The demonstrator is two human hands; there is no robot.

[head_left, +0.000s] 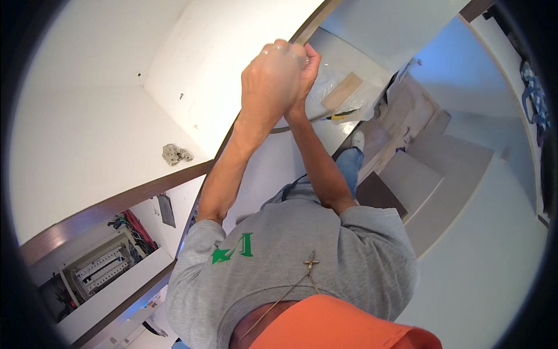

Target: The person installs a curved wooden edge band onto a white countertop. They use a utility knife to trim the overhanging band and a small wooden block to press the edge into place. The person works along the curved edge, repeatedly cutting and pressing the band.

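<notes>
My left hand [267, 81] is closed in a fist, slightly smeared by motion, with its back toward me. Beside it and partly behind it, my right hand [310, 70] is closed too, its fingers curled. Both are raised together at the brown edge [314, 22] of a white cabinet panel. Whatever they grip is hidden by the fingers. Below the wrists, a thin curved brownish strip [283, 129] runs out to the right. Near my right wrist, a pale wooden piece [342, 91] lies on clear plastic, with a yellow and black tool [342, 115] close by.
To the left stands a white cabinet compartment [110, 116] with a crumpled grey lump [176, 154] near its brown edge. Lower left, an electrical breaker box [102, 269] with red and dark wires sits in an open compartment. My shoe [357, 139] is beside pale flooring [401, 122] on the right.
</notes>
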